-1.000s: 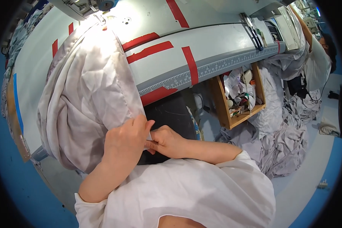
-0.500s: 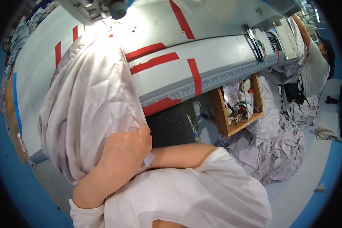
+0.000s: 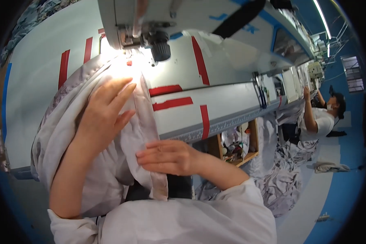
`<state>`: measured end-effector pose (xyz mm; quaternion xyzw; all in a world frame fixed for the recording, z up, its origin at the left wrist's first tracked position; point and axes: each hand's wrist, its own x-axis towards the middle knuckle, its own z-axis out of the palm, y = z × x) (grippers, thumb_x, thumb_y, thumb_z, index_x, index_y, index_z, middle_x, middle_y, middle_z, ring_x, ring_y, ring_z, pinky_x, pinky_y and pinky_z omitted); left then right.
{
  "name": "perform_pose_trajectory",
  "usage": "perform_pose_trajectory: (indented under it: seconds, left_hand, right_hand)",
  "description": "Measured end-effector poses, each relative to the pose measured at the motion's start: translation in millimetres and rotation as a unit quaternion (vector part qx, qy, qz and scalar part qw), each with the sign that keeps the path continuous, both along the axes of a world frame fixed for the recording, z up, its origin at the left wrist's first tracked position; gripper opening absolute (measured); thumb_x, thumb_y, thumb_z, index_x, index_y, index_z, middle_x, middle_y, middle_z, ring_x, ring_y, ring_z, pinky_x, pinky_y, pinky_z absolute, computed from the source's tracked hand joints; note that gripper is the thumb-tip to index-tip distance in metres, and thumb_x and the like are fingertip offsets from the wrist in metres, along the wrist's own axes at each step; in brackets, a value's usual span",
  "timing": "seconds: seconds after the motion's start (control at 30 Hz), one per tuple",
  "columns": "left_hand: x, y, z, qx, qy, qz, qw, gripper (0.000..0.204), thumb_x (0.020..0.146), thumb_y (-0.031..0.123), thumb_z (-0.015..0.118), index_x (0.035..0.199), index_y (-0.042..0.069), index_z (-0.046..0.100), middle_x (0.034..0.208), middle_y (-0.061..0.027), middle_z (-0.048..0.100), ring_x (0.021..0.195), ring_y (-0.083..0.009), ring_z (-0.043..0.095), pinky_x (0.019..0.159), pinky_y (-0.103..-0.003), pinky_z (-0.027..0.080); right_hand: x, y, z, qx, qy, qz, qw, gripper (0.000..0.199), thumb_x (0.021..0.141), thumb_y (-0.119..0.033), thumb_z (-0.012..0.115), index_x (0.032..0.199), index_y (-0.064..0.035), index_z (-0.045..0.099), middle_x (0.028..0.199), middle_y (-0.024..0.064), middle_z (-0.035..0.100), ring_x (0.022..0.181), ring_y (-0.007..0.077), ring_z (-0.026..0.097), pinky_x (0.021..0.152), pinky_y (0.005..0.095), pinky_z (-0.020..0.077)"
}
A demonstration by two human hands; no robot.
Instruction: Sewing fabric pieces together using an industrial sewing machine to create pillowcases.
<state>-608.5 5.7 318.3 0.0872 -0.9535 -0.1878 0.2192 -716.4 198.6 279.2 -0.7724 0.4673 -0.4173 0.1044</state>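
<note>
A pale grey, satiny cloth (image 3: pixel 101 179) is gathered over the machine table, its far end under the lit needle area of a sewing machine (image 3: pixel 142 30). My left hand (image 3: pixel 105 107) lies on the cloth just short of the needle, fingers stretched out and thumb apart. A folded strip along the cloth's right edge (image 3: pixel 145 114) runs from the needle toward me. On the nearer part of that strip rests my right hand (image 3: pixel 171 157), fingers extended across it. The thumb of my right hand is hidden. Glare washes out the cloth at the needle.
Red tape strips (image 3: pixel 204 121) and a ruler scale (image 3: pixel 227 124) mark the table. Tweezer-like tools (image 3: pixel 260 90) lie farther right. Below hangs a wooden drawer (image 3: pixel 253 138) of odds and ends. Heaped cloth (image 3: pixel 280 179) covers floor at right, near another person (image 3: pixel 319 122).
My hands have separated from the near edge of the cloth. The left has moved forward toward the needle; the right now lies on the edge strip. The view has shifted, showing more of the machine.
</note>
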Motion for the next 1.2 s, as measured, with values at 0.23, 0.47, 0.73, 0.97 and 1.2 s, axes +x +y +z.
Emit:
perform_pose_trajectory:
  seconds: [0.23,0.47,0.73,0.97,1.2]
  left_hand:
    - [-9,-27,-6,-0.044,-0.020,-0.050,0.998,0.042,0.073,0.010,0.067,0.115,0.007,0.061,0.123,-0.0067,0.057,0.117,-0.0252,0.049,0.101,-0.041,0.038]
    - [-22,-46,-10,-0.069,-0.005,-0.041,0.997,0.039,0.074,0.007,0.066,0.112,0.009,0.062,0.119,-0.0047,0.059,0.113,-0.0258,0.052,0.098,-0.040,0.040]
    - [-29,-61,-16,-0.051,0.033,-0.086,0.994,0.028,0.073,0.006,0.066,0.100,0.008,0.065,0.106,-0.0028,0.061,0.099,-0.0243,0.056,0.090,-0.036,0.044]
    - [-12,-43,0,-0.063,-0.034,-0.016,0.997,0.045,0.071,0.009,0.068,0.115,0.006,0.058,0.117,-0.0164,0.055,0.113,-0.0332,0.050,0.101,-0.042,0.038]
    - [69,-44,-1,-0.076,-0.086,0.275,0.954,0.075,0.070,0.004,0.072,0.138,0.011,0.040,0.130,-0.0167,0.051,0.121,-0.0322,0.049,0.099,-0.039,0.041]
  right_hand:
    - [-5,-6,8,0.037,-0.027,-0.009,0.999,0.012,0.079,-0.006,0.061,0.089,-0.0017,0.067,0.102,0.0086,0.068,0.100,0.0237,0.065,0.089,0.0377,0.0525]
    - [-18,-18,12,0.070,-0.033,-0.017,0.997,0.015,0.079,-0.008,0.061,0.092,-0.0030,0.067,0.105,0.0090,0.067,0.104,0.0232,0.064,0.090,0.0379,0.0521]
    - [-23,-21,15,0.097,-0.033,-0.028,0.994,0.015,0.080,-0.008,0.061,0.093,-0.0031,0.067,0.107,0.0087,0.066,0.105,0.0230,0.063,0.091,0.0382,0.0513]
    - [-26,-25,12,0.091,-0.028,-0.039,0.995,0.016,0.079,-0.009,0.064,0.094,-0.0026,0.066,0.106,0.0084,0.066,0.105,0.0227,0.063,0.091,0.0389,0.0510]
    - [-27,-29,19,0.101,-0.045,-0.039,0.993,0.015,0.077,-0.006,0.066,0.092,-0.0045,0.065,0.103,0.0067,0.066,0.106,0.0222,0.062,0.091,0.0385,0.0511]
